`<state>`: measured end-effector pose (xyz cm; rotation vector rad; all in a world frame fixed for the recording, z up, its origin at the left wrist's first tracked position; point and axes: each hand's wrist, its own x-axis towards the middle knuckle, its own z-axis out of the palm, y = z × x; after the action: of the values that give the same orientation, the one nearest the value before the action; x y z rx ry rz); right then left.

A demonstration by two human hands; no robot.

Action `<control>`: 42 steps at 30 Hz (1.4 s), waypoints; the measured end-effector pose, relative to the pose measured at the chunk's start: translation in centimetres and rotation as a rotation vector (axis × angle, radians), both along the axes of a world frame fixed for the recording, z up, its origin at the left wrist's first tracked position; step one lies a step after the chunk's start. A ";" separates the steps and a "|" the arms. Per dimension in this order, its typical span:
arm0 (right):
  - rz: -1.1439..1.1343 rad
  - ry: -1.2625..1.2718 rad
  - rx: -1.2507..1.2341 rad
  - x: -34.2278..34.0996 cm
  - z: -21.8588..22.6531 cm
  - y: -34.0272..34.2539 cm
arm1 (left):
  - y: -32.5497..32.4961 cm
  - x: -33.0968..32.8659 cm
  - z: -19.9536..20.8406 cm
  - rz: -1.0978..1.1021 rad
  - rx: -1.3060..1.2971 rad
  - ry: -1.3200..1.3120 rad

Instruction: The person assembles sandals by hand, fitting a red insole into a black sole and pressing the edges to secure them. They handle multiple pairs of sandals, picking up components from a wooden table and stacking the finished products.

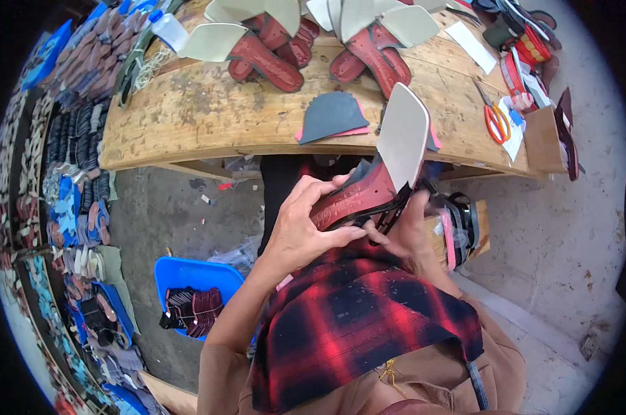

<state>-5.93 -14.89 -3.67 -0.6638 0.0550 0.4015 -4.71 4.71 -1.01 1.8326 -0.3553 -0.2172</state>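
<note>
Off the counter's [209,114] near edge, your left hand [300,223] grasps the red shoe part [354,200], thumb along its lower side and fingers over the top. Your right hand [411,232] is bent up at the part's underside, by some dark straps [390,216]; whether it has closed on them, you cannot tell. The part's cream end [404,131] stands up in front of the counter's near edge. Along that edge of the counter lies a grey sheet [332,116] over a pink one [354,132]. Toward the counter's far side you have two groups of red shoe parts [268,62] with cream ends. At the counter's right end are orange-handled scissors [496,123] and a box [543,140]; at its left end, a white bottle [169,31]. Below the counter, to its left, a blue bin [199,270] holds dark red pieces [194,311].
</note>
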 end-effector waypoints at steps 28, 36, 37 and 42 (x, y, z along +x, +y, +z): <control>-0.058 0.159 -0.245 -2.1 0.7 -5.8 | -1.1 1.3 -4.9 -0.442 0.009 0.325; -0.001 -0.088 -0.468 -1.8 -1.5 1.7 | -0.5 0.6 -2.2 -0.187 0.347 0.059; 0.020 -0.032 -0.423 -1.4 -0.4 1.7 | -0.1 0.5 -1.6 -0.156 0.359 0.032; -0.151 0.214 -0.446 -0.1 -2.1 0.4 | 1.5 -0.1 0.9 -0.321 0.148 0.290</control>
<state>-6.06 -14.45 -5.79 -1.0464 0.4045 0.3144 -4.78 6.20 -0.15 1.8484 -0.4363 -0.7392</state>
